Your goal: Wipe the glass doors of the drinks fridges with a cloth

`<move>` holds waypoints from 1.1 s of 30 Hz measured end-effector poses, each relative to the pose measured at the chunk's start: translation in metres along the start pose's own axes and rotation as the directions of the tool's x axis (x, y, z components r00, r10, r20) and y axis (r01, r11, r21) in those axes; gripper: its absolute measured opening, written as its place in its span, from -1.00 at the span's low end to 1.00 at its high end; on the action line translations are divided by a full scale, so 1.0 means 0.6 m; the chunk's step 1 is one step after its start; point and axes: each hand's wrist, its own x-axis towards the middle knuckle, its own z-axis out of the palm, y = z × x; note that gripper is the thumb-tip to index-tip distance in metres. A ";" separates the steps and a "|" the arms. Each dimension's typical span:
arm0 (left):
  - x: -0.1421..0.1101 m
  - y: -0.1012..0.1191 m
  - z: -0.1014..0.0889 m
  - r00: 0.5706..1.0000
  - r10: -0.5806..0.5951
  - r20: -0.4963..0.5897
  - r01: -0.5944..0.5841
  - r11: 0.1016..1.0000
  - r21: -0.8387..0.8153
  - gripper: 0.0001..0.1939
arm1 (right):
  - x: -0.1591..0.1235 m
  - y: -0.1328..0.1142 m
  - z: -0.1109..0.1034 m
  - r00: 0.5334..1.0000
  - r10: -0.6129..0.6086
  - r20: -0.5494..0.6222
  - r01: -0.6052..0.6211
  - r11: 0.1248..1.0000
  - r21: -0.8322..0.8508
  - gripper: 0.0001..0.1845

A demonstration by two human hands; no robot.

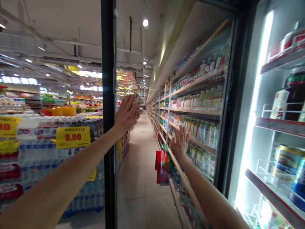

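Note:
A glass fridge door (147,178) stands swung out in front of me, with a black frame (108,95) on its left side. My left hand (127,114) reaches up to the pane and presses a small whitish cloth (137,99) against it under the fingers. My right hand (179,141) lies flat on the same pane, lower and to the right. Its fingers are spread and it holds nothing. Through the glass I see the aisle and long shelves of bottled drinks (202,130).
The lit fridge interior (274,133) is on my right, with bottles and cans on white wire shelves. Stacked packs of bottled water with a yellow 8.90 price sign (72,137) stand at the left. A red basket (162,167) hangs by the aisle shelves.

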 end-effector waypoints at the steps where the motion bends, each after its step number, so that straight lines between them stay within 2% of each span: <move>1: 0.006 0.005 0.002 0.999 -0.043 -0.028 0.043 0.999 0.001 -0.59 | 0.000 0.000 0.000 1.000 0.000 -0.002 0.000 1.000 0.002 -0.39; 2: 0.008 0.015 0.005 1.000 0.000 -0.027 0.000 1.000 -0.014 -0.58 | 0.001 0.000 -0.001 1.000 0.002 -0.002 -0.002 1.000 0.005 -0.39; 3: 0.006 0.028 0.008 0.992 0.123 -0.002 -0.123 0.991 -0.044 -0.59 | 0.001 -0.001 -0.002 1.000 0.004 0.000 -0.004 1.000 0.009 -0.38; 4: 0.004 0.040 0.011 0.955 0.295 0.039 -0.291 0.953 -0.090 -0.61 | 0.002 -0.001 -0.003 1.000 0.004 0.003 -0.004 1.000 0.012 -0.38; 5: 0.002 0.049 0.013 0.886 0.456 0.083 -0.442 0.886 -0.141 -0.62 | 0.002 -0.002 -0.003 1.000 0.005 0.005 -0.005 1.000 0.016 -0.37; 6: 0.003 0.052 0.015 0.821 0.558 0.117 -0.535 0.825 -0.184 -0.62 | 0.003 -0.002 -0.004 1.000 0.007 0.006 -0.007 1.000 0.019 -0.37; 7: 0.009 0.049 0.015 0.799 0.584 0.143 -0.554 0.808 -0.201 -0.62 | 0.003 -0.003 -0.004 1.000 0.009 0.005 -0.009 1.000 0.021 -0.36; 8: 0.018 0.041 0.014 0.834 0.529 0.157 -0.502 0.845 -0.184 -0.61 | 0.003 -0.004 -0.005 1.000 0.008 0.003 -0.008 1.000 0.022 -0.37; 10: 0.041 0.020 0.012 0.962 0.247 0.119 -0.239 0.968 -0.078 -0.61 | 0.004 -0.005 -0.006 1.000 0.009 0.000 -0.009 1.000 0.015 -0.37; 11: 0.050 0.013 0.012 0.991 0.112 0.067 -0.110 0.993 -0.034 -0.62 | 0.004 -0.005 -0.006 1.000 0.009 0.003 -0.009 1.000 0.008 -0.37; 12: 0.056 0.011 0.013 0.999 0.041 0.023 -0.041 0.999 -0.012 -0.63 | 0.004 -0.005 -0.007 1.000 0.008 0.010 -0.008 1.000 0.001 -0.38; 13: 0.057 0.013 0.014 0.999 0.044 0.004 -0.044 0.999 -0.010 -0.64 | 0.004 -0.006 -0.008 1.000 0.008 0.014 -0.008 1.000 -0.004 -0.37; 14: 0.056 0.018 0.017 0.992 0.123 0.011 -0.122 0.992 -0.028 -0.65 | 0.004 -0.006 -0.008 1.000 0.009 0.020 -0.009 1.000 -0.008 -0.37; 15: 0.053 0.024 0.019 0.966 0.256 0.040 -0.253 0.965 -0.063 -0.66 | 0.004 -0.006 -0.009 1.000 0.010 0.024 -0.009 1.000 -0.012 -0.37; 16: 0.050 0.029 0.022 0.917 0.393 0.073 -0.385 0.917 -0.106 -0.66 | 0.004 -0.005 -0.008 1.000 0.008 0.028 -0.008 1.000 -0.014 -0.37; 17: 0.050 0.030 0.023 0.872 0.479 0.100 -0.465 0.875 -0.137 -0.67 | 0.004 -0.005 -0.008 1.000 0.007 0.026 -0.006 1.000 -0.015 -0.36; 18: 0.053 0.027 0.023 0.859 0.500 0.112 -0.484 0.863 -0.147 -0.68 | 0.004 -0.004 -0.007 1.000 0.004 0.021 -0.004 1.000 -0.015 -0.36; 19: 0.060 0.021 0.022 0.881 0.460 0.109 -0.445 0.885 -0.133 -0.67 | 0.003 -0.004 -0.006 1.000 0.001 0.013 -0.001 1.000 -0.016 -0.35; 21: 0.075 0.009 0.018 0.975 0.216 0.050 -0.213 0.975 -0.057 -0.65 | 0.003 -0.002 -0.004 1.000 -0.002 -0.004 0.002 1.000 -0.016 -0.35; 22: 0.080 0.008 0.016 0.995 0.098 0.011 -0.098 0.995 -0.026 -0.64 | 0.002 -0.002 -0.003 1.000 -0.005 -0.009 0.005 1.000 -0.016 -0.35; 23: 0.082 0.011 0.016 0.999 0.049 -0.009 -0.049 0.999 -0.011 -0.63 | 0.002 -0.002 -0.003 1.000 -0.006 -0.013 0.005 1.000 -0.016 -0.35; 24: 0.079 0.019 0.017 0.996 0.085 -0.006 -0.085 0.996 -0.015 -0.62 | 0.002 -0.002 -0.002 1.000 -0.005 -0.013 0.005 1.000 -0.017 -0.36; 25: 0.074 0.030 0.020 0.981 0.196 0.015 -0.195 0.980 -0.038 -0.63 | 0.002 -0.002 -0.003 1.000 -0.003 -0.012 0.003 1.000 -0.016 -0.36; 26: 0.068 0.041 0.022 0.933 0.358 0.045 -0.354 0.932 -0.077 -0.64 | 0.002 -0.002 -0.003 1.000 -0.001 -0.012 0.001 1.000 -0.016 -0.37; 27: 0.063 0.049 0.025 0.853 0.516 0.075 -0.506 0.854 -0.122 -0.64 | 0.002 -0.002 -0.003 1.000 -0.001 -0.013 0.000 1.000 -0.017 -0.37; 28: 0.062 0.051 0.026 0.783 0.615 0.092 -0.599 0.786 -0.153 -0.64 | 0.002 -0.002 -0.003 1.000 0.001 -0.015 -0.002 1.000 -0.019 -0.37; 29: 0.065 0.048 0.026 0.763 0.639 0.098 -0.622 0.767 -0.159 -0.64 | 0.002 -0.002 -0.002 1.000 0.001 -0.016 -0.001 1.000 -0.021 -0.37; 30: 0.072 0.040 0.025 0.803 0.588 0.093 -0.575 0.807 -0.136 -0.64 | 0.002 -0.002 -0.002 1.000 -0.002 -0.018 0.002 1.000 -0.023 -0.37; 32: 0.089 0.022 0.020 0.949 0.314 0.028 -0.312 0.949 -0.049 -0.64 | 0.002 -0.002 -0.002 1.000 -0.007 -0.025 0.007 1.000 -0.024 -0.36; 33: 0.094 0.017 0.018 0.985 0.172 -0.023 -0.173 0.985 -0.021 -0.64 | 0.002 -0.002 -0.002 1.000 -0.009 -0.028 0.008 1.000 -0.023 -0.36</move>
